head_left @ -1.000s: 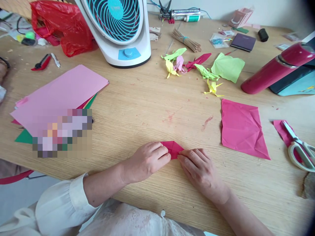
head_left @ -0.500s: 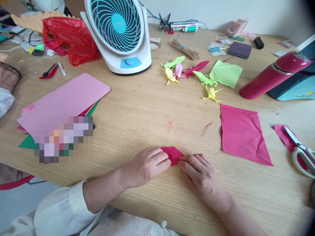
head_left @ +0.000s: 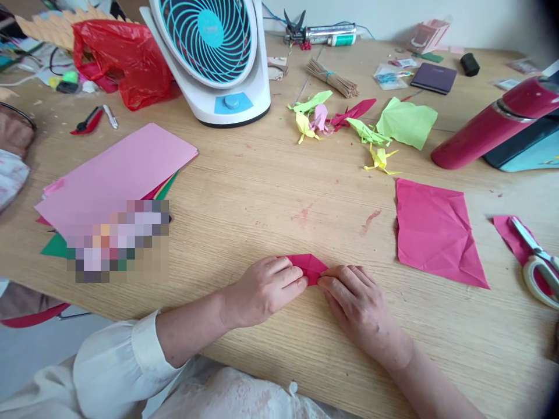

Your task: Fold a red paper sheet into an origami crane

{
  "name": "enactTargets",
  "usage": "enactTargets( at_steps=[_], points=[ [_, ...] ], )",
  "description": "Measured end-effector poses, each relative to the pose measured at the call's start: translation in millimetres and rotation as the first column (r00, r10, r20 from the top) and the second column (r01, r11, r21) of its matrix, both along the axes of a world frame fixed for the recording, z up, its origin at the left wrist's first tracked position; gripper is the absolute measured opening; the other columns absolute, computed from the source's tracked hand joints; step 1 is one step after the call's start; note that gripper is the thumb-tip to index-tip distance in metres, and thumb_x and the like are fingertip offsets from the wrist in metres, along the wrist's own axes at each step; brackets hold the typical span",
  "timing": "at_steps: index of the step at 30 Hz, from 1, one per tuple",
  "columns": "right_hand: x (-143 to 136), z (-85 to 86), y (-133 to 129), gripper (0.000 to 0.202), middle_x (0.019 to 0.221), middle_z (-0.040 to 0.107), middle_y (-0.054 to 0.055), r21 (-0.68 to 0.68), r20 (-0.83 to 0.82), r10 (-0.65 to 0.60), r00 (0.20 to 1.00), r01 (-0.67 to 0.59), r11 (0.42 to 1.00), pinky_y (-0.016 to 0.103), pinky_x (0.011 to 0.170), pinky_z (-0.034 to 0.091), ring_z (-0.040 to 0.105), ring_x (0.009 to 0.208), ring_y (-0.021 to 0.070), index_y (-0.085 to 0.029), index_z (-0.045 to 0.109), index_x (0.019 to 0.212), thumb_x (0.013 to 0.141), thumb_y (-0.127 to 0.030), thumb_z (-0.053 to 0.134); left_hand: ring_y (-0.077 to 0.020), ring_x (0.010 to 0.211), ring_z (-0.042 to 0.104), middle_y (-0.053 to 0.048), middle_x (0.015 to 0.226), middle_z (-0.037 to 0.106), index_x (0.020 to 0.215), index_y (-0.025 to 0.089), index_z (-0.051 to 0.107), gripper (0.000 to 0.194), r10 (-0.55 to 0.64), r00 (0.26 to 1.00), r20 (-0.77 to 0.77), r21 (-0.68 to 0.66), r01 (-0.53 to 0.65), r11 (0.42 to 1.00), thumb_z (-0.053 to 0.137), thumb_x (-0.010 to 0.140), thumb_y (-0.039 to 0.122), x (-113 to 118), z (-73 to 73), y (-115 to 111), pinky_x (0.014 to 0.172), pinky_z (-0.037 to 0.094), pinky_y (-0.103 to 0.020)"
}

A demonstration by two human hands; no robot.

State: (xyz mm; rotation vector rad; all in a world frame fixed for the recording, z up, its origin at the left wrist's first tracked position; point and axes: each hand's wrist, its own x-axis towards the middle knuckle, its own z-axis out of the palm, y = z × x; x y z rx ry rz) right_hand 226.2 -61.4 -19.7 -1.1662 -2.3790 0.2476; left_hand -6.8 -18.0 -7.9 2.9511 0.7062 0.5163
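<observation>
A small folded piece of pink paper (head_left: 311,265) lies on the wooden table between my hands. My left hand (head_left: 273,288) is closed on its left part, fingers pressing it against the tabletop and covering some of it. At the right corner, my right hand (head_left: 358,302) pinches the paper's edge between thumb and fingers. To the right lies a creased pink paper square (head_left: 439,233). Beyond my hands are several folded paper cranes, among them a yellow crane (head_left: 381,159) and a magenta one (head_left: 354,113), beside a light green sheet (head_left: 406,123).
Scissors (head_left: 541,262) rest on a pink scrap at the right edge, below a leaning red flask (head_left: 493,125). A stack of coloured paper (head_left: 117,169) lies at left, partly under a blurred patch. A fan (head_left: 231,105) and a red plastic bag (head_left: 126,64) stand behind.
The view has shifted slightly, so the table's things sit a little higher and to the right. Both hands keep hold of the folded paper in nearly the same pose.
</observation>
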Motion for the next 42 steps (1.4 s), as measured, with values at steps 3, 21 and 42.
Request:
enactTargets(
  at_steps=[3, 21, 42],
  points=[
    [0.0, 0.4, -0.5, 0.017, 0.093, 0.062, 0.007, -0.008, 0.008, 0.002, 1.0, -0.002, 1.0, 0.035, 0.076, 0.04, 0.051, 0.08, 0.0198, -0.018, 0.06, 0.092, 0.1, -0.011, 0.048, -0.0168, 0.089, 0.058, -0.004, 0.095, 0.068, 0.105, 0.016, 0.066, 0.015, 0.016, 1.0, 0.002, -0.008, -0.016, 1.0, 0.051, 0.101, 0.019, 0.4, -3.1, -1.0, 0.084, 0.051, -0.032],
    [1.7, 1.1, 0.7, 0.012, 0.096, 0.066, 0.009, 0.012, 0.017, -0.001, 1.0, 0.001, 1.0, 0.035, 0.076, 0.042, 0.058, 0.084, 0.0205, -0.015, 0.063, 0.098, 0.098, -0.008, 0.053, -0.0172, 0.083, 0.057, -0.004, 0.089, 0.066, 0.095, 0.014, 0.066, 0.014, 0.084, 0.996, 0.028, -0.061, -0.082, 0.995, 0.052, 0.1, 0.017, -3.9, -2.5, 1.9, 0.077, 0.049, -0.032],
    [2.6, 2.1, 0.2, 0.014, 0.098, 0.066, 0.009, -0.022, 0.015, -0.027, 1.0, 0.027, 0.999, 0.036, 0.076, 0.042, 0.059, 0.087, 0.021, -0.016, 0.063, 0.1, 0.099, -0.009, 0.051, -0.0145, 0.079, 0.055, -0.001, 0.082, 0.065, 0.086, 0.016, 0.066, 0.019, 0.075, 0.997, 0.032, -0.119, -0.071, 0.99, 0.053, 0.1, 0.018, 9.0, -0.4, 2.4, 0.075, 0.048, -0.028]
  ],
)
